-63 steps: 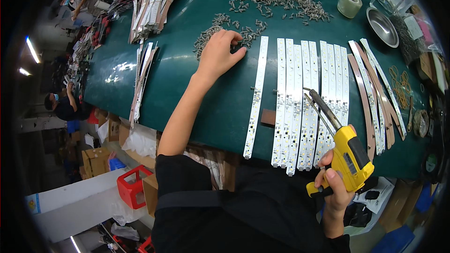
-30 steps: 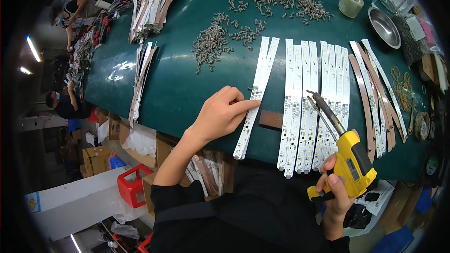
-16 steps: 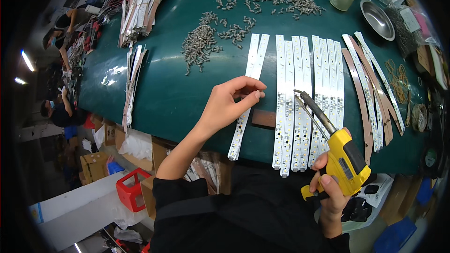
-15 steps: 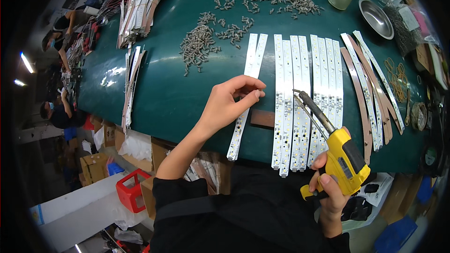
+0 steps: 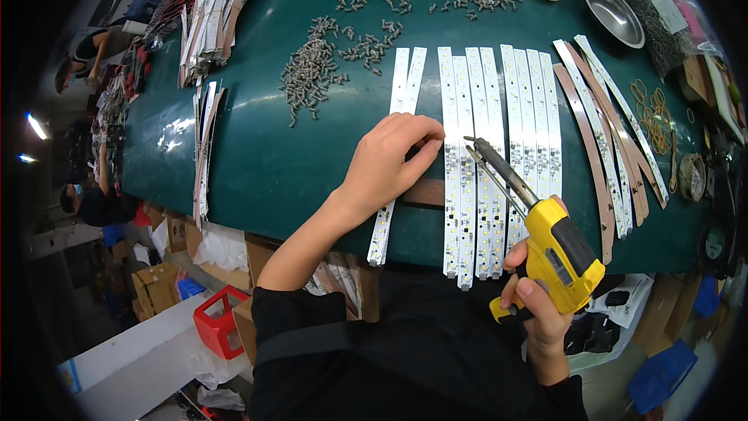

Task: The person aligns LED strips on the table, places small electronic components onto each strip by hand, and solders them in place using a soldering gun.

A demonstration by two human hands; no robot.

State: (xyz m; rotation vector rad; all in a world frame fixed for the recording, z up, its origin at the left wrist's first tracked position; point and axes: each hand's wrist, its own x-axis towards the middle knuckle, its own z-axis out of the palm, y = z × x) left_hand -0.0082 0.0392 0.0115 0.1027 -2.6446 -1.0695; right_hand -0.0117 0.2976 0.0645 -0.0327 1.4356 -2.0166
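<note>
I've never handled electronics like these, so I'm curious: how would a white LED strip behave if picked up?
The white LED strip is probably light, looking thin and narrow. Being so long, it may flex slightly. Its small exposed components could be easily damaged.

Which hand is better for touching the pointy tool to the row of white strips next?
Probably the right: the right hand grips the yellow soldering gun, whose tip points toward the white strips. The left hand is close to them too, but isn't holding the gun.
</note>
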